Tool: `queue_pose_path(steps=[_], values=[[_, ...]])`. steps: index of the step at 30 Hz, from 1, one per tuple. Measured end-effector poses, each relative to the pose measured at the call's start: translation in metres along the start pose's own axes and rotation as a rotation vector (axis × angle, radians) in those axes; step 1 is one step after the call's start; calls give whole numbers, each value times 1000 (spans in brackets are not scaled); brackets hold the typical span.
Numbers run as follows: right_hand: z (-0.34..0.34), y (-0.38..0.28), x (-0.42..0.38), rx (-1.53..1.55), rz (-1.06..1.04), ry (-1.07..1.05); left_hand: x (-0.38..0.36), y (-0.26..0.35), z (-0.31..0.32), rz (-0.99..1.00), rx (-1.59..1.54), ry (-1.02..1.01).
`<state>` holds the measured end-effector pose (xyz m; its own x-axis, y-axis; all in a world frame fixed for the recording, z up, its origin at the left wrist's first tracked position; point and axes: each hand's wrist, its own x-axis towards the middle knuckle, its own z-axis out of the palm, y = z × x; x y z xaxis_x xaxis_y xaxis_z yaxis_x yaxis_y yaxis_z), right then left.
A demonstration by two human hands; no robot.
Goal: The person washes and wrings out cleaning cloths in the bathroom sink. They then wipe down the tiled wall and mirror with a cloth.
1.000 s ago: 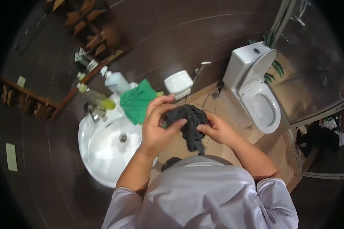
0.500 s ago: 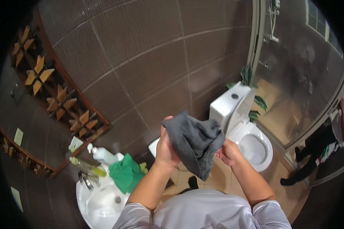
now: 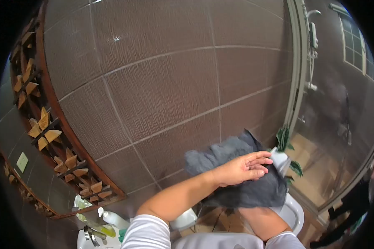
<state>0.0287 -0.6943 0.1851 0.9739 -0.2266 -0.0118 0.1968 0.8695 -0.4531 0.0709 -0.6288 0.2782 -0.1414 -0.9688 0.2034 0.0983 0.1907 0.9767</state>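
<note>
A dark grey cloth [image 3: 253, 193] hangs spread out in front of me, with a lighter, fluffy-looking part at its left. My left hand [image 3: 243, 169] lies across the top of it, fingers slightly curled and apart, palm turned partly toward me. Below the cloth's lower edge comes my right forearm [image 3: 262, 222]; the cloth drapes over my right hand and hides its fingers.
Behind the cloth stands a white toilet [image 3: 293, 213] beside a leafy plant [image 3: 283, 137] and a glass shower panel [image 3: 332, 137]. At lower left, a sink [image 3: 85, 240] holds a white pump bottle [image 3: 114, 218] and a yellow-green bottle [image 3: 106, 229]. A wood-framed mirror [image 3: 56, 103] hangs left.
The cloth, held between both hands before, now spreads over my right hand. My left hand has moved right across it. The view has tilted up, so the sink and toilet sit lower.
</note>
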Motion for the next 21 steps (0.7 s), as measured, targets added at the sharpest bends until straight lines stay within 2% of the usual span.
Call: queue_pose_path(steps=[1,3,4,6,7,9,11,13,15,18,19,21], values=[[3,-8,13,-2,-13,-13,4,3,-7,-74,-204,125],[10,-28,35,-17,-87,-48,4,-2,-30,72,-410,224],[12,-39,43,-26,-130,-62,0,-5,-36,83,-394,236],[22,-66,60,-68,-269,-97,-16,3,-37,330,666,460],[27,-83,67,-103,-356,-113,-24,17,-37,337,685,475],[44,-123,80,-197,-592,-131,-44,63,-26,342,1791,410],[66,-160,100,-328,-844,-129,-52,96,-29,275,1838,522],[92,-192,122,-504,-1107,-119,-58,129,-32,171,2053,638],[125,-208,148,-746,-1370,-117,-57,156,-44,156,2248,737],[194,-178,176,-1121,-1730,-201,-38,193,-66,403,2360,885],[220,-151,172,-1257,-1831,-263,-29,208,-70,565,2390,920],[269,-108,158,-1434,-1981,-462,-9,232,-65,674,2418,1031]])
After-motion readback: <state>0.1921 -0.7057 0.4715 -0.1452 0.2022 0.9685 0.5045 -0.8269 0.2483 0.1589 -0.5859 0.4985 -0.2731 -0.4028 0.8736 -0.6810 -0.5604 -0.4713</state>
